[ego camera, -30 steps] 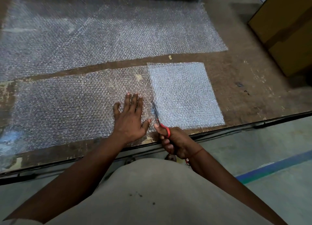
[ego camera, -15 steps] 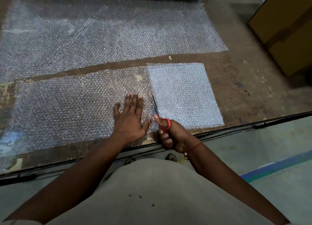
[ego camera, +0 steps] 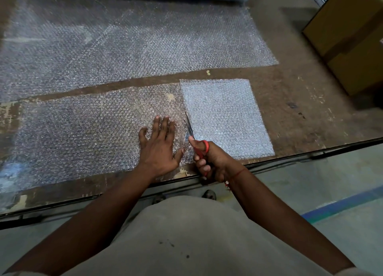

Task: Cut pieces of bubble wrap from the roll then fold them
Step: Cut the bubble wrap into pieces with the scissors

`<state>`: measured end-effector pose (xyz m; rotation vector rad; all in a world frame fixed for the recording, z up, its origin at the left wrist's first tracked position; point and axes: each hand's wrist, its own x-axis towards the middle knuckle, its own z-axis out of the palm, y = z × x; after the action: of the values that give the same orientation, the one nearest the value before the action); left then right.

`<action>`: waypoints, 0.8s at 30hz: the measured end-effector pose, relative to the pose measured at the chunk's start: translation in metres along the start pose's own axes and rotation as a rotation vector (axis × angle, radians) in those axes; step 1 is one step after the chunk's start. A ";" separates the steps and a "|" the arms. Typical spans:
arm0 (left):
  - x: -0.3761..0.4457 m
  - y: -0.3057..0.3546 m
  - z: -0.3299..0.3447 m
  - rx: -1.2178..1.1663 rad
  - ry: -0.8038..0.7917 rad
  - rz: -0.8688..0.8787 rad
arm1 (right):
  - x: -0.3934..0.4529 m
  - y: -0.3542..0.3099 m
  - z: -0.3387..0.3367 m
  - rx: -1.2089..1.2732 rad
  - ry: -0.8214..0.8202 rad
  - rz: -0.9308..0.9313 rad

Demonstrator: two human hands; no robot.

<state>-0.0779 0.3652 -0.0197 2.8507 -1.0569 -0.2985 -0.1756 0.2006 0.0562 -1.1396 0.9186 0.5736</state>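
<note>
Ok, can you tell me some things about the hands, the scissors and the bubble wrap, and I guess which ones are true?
1. The right hand holds the scissors. True.
2. The scissors have blue handles. False: the handles are red.
3. The left hand lies flat on the bubble wrap. True.
4. The whiter folded piece lies left of the scissors. False: it lies to their right.
5. A cardboard box stands at the far right. True.
</note>
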 end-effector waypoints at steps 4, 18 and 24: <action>0.000 -0.001 0.001 0.003 -0.008 -0.008 | 0.004 -0.002 0.002 0.060 -0.002 -0.044; 0.001 0.001 0.003 -0.007 0.016 -0.005 | 0.028 -0.011 -0.003 -0.015 0.001 0.016; 0.001 -0.001 0.004 -0.016 0.010 -0.007 | 0.041 -0.005 0.001 0.107 -0.010 -0.050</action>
<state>-0.0777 0.3653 -0.0242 2.8390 -1.0381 -0.2910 -0.1496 0.1969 0.0242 -1.0593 0.8998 0.4835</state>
